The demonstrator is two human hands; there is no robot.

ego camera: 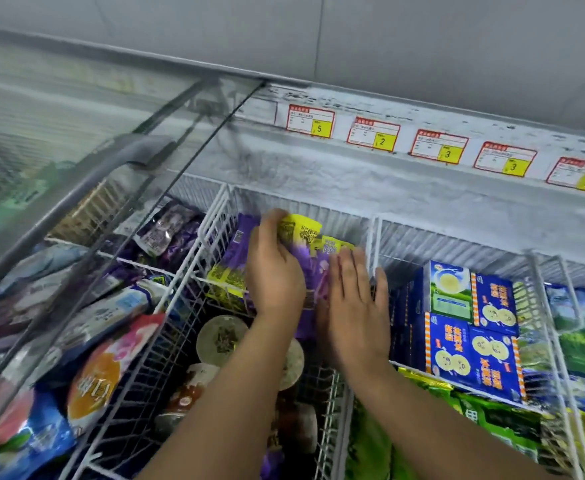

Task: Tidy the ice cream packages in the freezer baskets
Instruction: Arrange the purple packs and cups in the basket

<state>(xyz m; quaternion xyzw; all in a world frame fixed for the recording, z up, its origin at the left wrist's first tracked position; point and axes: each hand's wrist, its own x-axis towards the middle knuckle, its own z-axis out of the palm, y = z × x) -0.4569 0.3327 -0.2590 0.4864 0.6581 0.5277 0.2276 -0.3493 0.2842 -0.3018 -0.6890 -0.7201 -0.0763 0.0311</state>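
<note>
At the far left a glass lid [76, 209] slants over the freezer, and under it lie blurred packages, among them an orange-and-pink package [100, 368]. Just right of the lid's edge, purple packets [166, 230] sit in the rear left basket. Next comes the white middle basket [211, 223], where the purple-and-yellow ice cream packages [235, 251] stand packed in the rear compartment. The left hand [273, 271] reaches in there, its grip curled round the yellow top of one of those packages. In the front compartment of the same basket, under the forearms, lie round tubs [221, 339]. The right hand [357, 306] is just beside the left, its grip spread flat, straight fingers pressing on the purple packages next to the basket's right wall. Further right, blue boxes [474, 327] stand stacked in the neighbouring basket, with green bags [492, 420] in front of them. Along the frosty back wall above runs a row of red-and-yellow price tags [374, 133].
</note>
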